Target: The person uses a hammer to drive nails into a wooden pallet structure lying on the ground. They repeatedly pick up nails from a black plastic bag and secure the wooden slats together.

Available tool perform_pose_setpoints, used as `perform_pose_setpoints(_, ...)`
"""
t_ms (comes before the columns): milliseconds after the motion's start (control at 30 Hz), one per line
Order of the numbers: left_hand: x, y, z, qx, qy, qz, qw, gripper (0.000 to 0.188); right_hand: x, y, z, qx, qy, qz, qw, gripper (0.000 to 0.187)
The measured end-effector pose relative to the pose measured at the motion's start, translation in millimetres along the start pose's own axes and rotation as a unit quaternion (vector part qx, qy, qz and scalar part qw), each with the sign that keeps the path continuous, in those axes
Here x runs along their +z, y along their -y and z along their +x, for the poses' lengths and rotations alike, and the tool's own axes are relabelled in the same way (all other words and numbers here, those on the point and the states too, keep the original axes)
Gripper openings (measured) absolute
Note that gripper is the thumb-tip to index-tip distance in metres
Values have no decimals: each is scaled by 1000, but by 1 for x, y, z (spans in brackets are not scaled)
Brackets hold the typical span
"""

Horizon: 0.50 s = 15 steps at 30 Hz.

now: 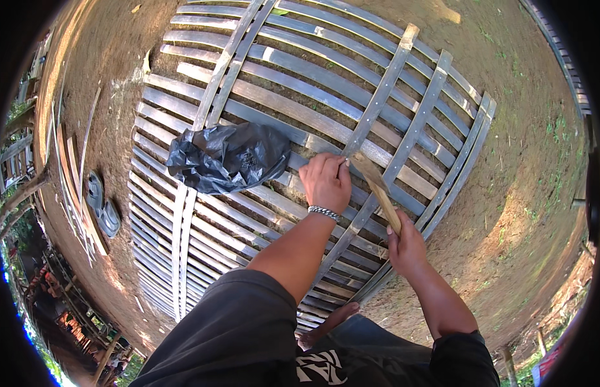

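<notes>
With my right hand (407,248) I grip the wooden handle of a hammer (385,201). Its head is blurred and lies close to my left fingertips. My left hand (327,183), with a chain bracelet at the wrist, is closed, thumb and fingers pinched together over a crosspiece (376,111) of a slatted bamboo panel (300,111). Whatever is in that pinch is too small to make out. Left of this hand, a crumpled black plastic bag (217,152) rests on the slats, its mouth open, with small dark bits inside.
The panel lies on bare earth (506,161), with gaps between its slats and further crosspieces. A foot (338,317) shows at its near edge. Dark sandals (102,205) and long thin strips (74,180) lie to the left. A fence-like structure (68,309) stands beyond, lower left.
</notes>
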<state>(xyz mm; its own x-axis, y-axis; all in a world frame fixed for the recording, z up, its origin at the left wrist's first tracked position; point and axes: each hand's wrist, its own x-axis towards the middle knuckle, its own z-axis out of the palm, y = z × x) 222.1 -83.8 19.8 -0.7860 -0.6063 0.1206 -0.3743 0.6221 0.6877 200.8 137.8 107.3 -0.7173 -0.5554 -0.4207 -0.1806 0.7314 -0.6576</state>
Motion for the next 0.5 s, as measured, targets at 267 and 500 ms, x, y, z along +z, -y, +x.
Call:
perform_pose_setpoints(267, -2, -4, 1, -14, -6, -17, 1000, 9, -11, 9, 7, -61, -51, -10, 997, 44)
perform_pose_setpoints(500, -3, -4, 2, -18, -13, -21, 1000, 9, -18, 4, 9, 23, 28, -86, 996, 43)
